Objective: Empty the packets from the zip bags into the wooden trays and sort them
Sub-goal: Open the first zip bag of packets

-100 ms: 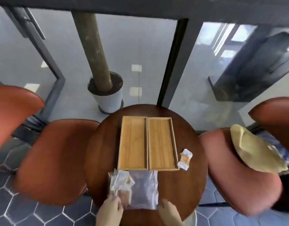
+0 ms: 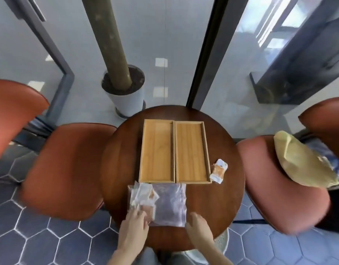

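I am sitting at a round dark wooden bench [image 2: 228,207] with both hands down at its near edge. My left hand [image 2: 133,229] is lying on the near left corner of a clear zip bag [image 2: 165,205], fingers spread flat over it and over the packets [image 2: 144,197] bunched inside its left half; whether this grip is pinching the plastic or only pressing on it, I cannot tell. My right hand [image 2: 198,227] is touching the bag's near right corner, fingers loosely curled, and I cannot tell if that grip is closed on the plastic either. The bag is lying flat, its far edge just meeting the near ends of two wooden trays. The left tray [image 2: 157,152] and the right tray [image 2: 191,152] are sitting side by side, touching along their long sides, with nothing in them. One orange-and-white packet [image 2: 218,171] is lying on the bench just beside the right tray's near right corner. Rust-coloured chairs [image 2: 67,169] are standing on either side, and the right one is carrying a yellowish bundle [image 2: 300,161].
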